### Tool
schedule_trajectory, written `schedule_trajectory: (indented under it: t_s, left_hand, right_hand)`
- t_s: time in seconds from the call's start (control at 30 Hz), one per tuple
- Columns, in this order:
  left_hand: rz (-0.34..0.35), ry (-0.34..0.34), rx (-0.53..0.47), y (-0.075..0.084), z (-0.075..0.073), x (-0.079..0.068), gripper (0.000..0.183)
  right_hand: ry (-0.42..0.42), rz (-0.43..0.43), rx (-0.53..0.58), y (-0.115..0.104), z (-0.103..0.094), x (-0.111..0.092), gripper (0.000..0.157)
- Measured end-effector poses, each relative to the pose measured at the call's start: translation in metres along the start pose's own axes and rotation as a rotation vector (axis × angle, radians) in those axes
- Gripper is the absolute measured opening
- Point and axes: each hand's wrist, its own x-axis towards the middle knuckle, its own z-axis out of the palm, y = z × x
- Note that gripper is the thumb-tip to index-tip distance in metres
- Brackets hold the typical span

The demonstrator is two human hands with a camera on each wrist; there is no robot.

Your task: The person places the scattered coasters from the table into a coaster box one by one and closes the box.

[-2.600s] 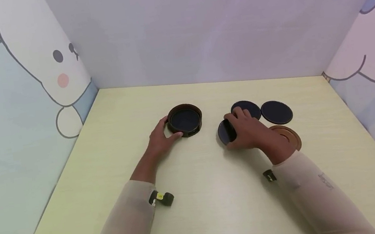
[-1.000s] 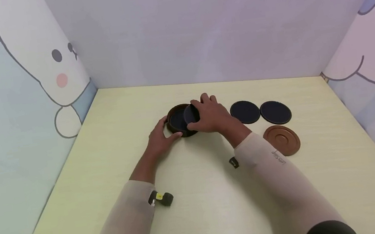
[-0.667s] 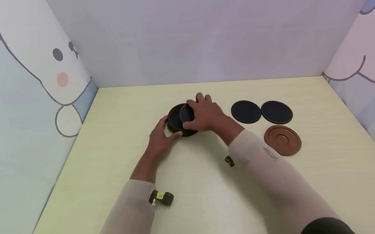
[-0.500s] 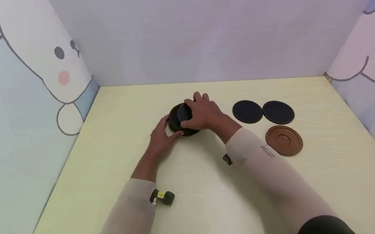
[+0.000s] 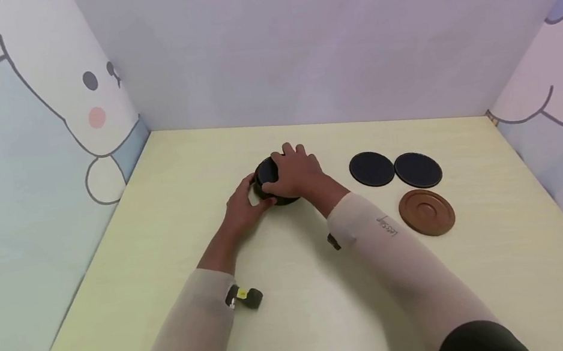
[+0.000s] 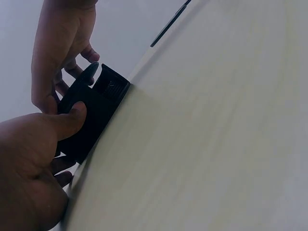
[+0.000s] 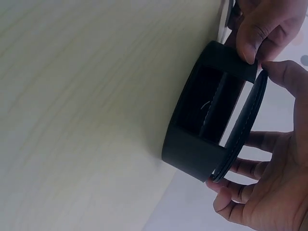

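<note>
A round black coaster holder [image 7: 190,154] with a cut-out in its side stands on the table, left of centre in the head view. My left hand [image 5: 242,205] grips its left side, thumb at the front and fingers behind. From above, my right hand [image 5: 296,170] holds a round black coaster [image 5: 266,170] by its edges over the holder's mouth. The right wrist view shows that coaster tilted at the rim, one edge lower than the other. Through the cut-out, a stitched edge shows inside the holder.
Two black coasters [image 5: 371,168] [image 5: 418,169] lie side by side on the table [image 5: 290,307] to the right. A brown coaster [image 5: 426,212] with ring grooves lies in front of them. Walls with cartoon prints [image 5: 93,106] enclose the table's back and sides.
My right hand has carried the black coaster left from near the other coasters to the holder's mouth, lowering its tilt. My left hand has kept its grip on the holder.
</note>
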Motion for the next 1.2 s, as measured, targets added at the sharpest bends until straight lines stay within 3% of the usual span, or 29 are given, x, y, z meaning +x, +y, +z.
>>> schedule_trajectory:
  t_s: [0.67,1.2]
  left_hand:
    - [0.019,0.025,0.000,-0.003,0.001,-0.001,0.089]
    - [0.030,0.016,-0.007,-0.004,0.001,0.000,0.089]
  right_hand:
    - [0.011,-0.017,-0.037,-0.004,0.004,-0.010,0.084]
    - [0.022,-0.029,0.116,0.020,-0.009,-0.014,0.088]
